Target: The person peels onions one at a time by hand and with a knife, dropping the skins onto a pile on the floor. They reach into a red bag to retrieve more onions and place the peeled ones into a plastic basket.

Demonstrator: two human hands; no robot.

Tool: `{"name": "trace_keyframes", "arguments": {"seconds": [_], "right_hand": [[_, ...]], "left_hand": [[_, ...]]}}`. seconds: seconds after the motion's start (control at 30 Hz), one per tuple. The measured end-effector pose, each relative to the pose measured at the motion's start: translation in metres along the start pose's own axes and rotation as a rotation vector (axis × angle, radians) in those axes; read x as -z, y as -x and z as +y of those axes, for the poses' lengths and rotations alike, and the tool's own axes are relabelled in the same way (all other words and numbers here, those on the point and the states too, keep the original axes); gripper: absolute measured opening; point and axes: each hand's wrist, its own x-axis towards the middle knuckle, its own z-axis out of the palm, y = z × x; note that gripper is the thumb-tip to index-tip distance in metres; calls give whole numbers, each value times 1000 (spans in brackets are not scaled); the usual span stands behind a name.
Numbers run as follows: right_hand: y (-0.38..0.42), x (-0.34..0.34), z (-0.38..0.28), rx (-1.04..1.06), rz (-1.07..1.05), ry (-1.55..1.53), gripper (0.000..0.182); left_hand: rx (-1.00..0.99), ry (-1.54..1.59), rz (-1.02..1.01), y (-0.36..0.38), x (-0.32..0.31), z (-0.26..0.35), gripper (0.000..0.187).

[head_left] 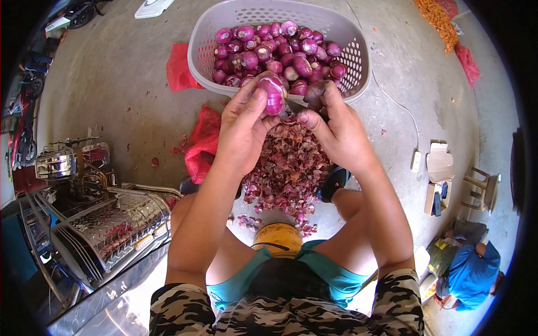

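Head view: onion [273, 94] in left fingers [249, 106]

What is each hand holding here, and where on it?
The left hand holds a red onion by its side, in the fingertips. The right hand is at its other side; what it holds cannot be told.

Bright daylight is flooding the concrete floor [129, 106]; fisheye distortion is bending edges, corners are vignetting black, glare at 7 o'clock.
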Motion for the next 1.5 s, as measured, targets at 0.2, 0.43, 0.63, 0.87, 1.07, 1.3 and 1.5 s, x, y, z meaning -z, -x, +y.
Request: {"name": "trace_keyframes", "arguments": {"seconds": [0.2,0.43,0.63,0.87,1.07,1.3,1.5], "right_hand": [[-1,-4,5,108,35,-92,49],[-2,-3,6,123,-7,-97,42],[-2,-1,5,130,-38,-157,41],[-2,0,3,136,-35,-170,39],[-4,1,4,100,-51,-189,38],[-4,1,13,104,84,-237,38],[-1,-4,7,93,48,-211,42]], "left_hand": [[36,17,34,0,-1,2,43],[53,53,16,0,0,4,39],[62,34,-13,-2,3,4,41],[87,16,-30,-1,5,4,45],[66,-54,-44,-2,9,4,45],[56,-19,-24,-1,6,12,45],[-86,-154,-10,2,-1,5,42]]}}
